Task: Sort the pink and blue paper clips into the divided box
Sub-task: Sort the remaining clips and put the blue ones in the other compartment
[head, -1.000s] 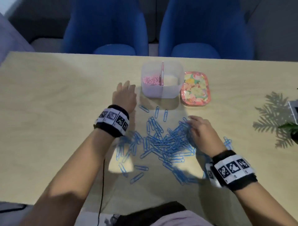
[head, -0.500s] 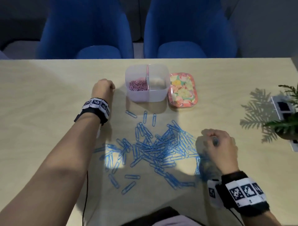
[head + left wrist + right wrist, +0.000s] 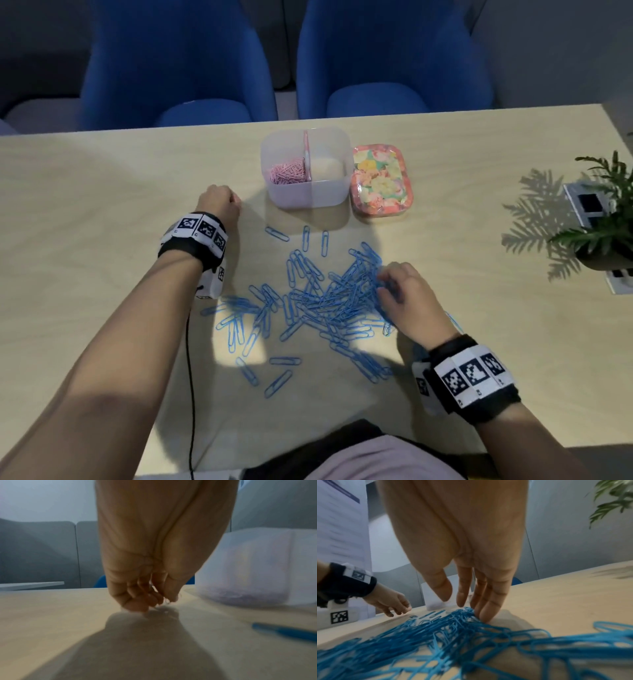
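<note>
A heap of blue paper clips (image 3: 329,298) lies spread over the middle of the table. Behind it stands the clear divided box (image 3: 308,202): pink clips (image 3: 287,173) fill its left half, and its right half shows no clips. My left hand (image 3: 219,202) rests on the table left of the box, fingers curled under (image 3: 150,599); I see nothing in it. My right hand (image 3: 400,291) sits at the heap's right edge, its straight fingertips (image 3: 484,616) touching the blue clips (image 3: 453,628) without gripping any.
A floral-patterned lid (image 3: 382,180) lies right of the box, touching it. A potted plant (image 3: 603,222) stands at the table's right edge. Two blue chairs (image 3: 178,68) are behind the far edge. A few stray blue clips (image 3: 277,234) lie between heap and box.
My left hand went from flat to curled beside the box. My right hand pulled away to the right as a fist, then came back onto the heap with fingers extended.
</note>
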Demonstrator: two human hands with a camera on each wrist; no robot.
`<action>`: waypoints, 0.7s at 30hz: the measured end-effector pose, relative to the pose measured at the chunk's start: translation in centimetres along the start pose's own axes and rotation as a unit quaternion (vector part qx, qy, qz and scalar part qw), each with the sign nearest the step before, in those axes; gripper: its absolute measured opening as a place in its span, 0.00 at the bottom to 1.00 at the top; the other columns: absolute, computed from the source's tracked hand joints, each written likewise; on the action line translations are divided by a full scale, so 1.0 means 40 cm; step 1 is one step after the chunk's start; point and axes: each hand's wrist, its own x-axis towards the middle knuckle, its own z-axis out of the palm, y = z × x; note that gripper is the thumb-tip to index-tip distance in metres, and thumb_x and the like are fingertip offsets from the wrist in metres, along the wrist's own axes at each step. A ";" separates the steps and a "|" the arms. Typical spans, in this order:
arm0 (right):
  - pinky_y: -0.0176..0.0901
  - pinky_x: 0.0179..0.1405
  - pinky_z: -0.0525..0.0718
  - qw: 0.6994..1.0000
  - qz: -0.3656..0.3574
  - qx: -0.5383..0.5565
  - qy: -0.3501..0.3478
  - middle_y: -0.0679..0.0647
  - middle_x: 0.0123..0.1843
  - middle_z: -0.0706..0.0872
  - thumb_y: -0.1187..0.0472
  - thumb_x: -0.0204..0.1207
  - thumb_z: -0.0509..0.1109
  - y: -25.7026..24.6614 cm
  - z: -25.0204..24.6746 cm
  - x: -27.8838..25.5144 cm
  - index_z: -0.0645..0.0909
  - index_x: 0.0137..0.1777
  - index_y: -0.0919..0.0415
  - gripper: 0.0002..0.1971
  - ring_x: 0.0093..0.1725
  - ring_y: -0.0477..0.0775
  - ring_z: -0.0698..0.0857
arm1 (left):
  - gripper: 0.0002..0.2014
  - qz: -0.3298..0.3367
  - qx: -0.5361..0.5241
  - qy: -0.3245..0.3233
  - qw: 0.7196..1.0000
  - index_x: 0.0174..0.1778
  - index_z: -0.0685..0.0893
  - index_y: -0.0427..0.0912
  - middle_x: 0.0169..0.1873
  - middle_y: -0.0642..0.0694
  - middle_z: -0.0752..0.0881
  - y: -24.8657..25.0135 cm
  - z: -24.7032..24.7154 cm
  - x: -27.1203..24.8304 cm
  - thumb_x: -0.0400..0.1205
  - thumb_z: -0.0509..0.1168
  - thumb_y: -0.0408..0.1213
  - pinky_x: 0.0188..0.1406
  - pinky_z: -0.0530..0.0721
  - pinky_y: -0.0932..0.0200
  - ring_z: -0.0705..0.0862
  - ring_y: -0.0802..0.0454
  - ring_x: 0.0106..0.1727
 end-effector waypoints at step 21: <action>0.52 0.51 0.78 0.977 -0.016 -0.181 -0.108 0.61 0.60 0.74 0.61 0.82 0.55 -0.099 0.055 0.098 0.73 0.70 0.57 0.18 0.61 0.62 0.72 | 0.19 0.210 0.065 0.194 0.956 0.53 0.79 0.42 0.49 0.41 0.83 0.113 0.102 -0.218 0.83 0.47 0.47 0.41 0.78 0.49 0.79 0.41 0.53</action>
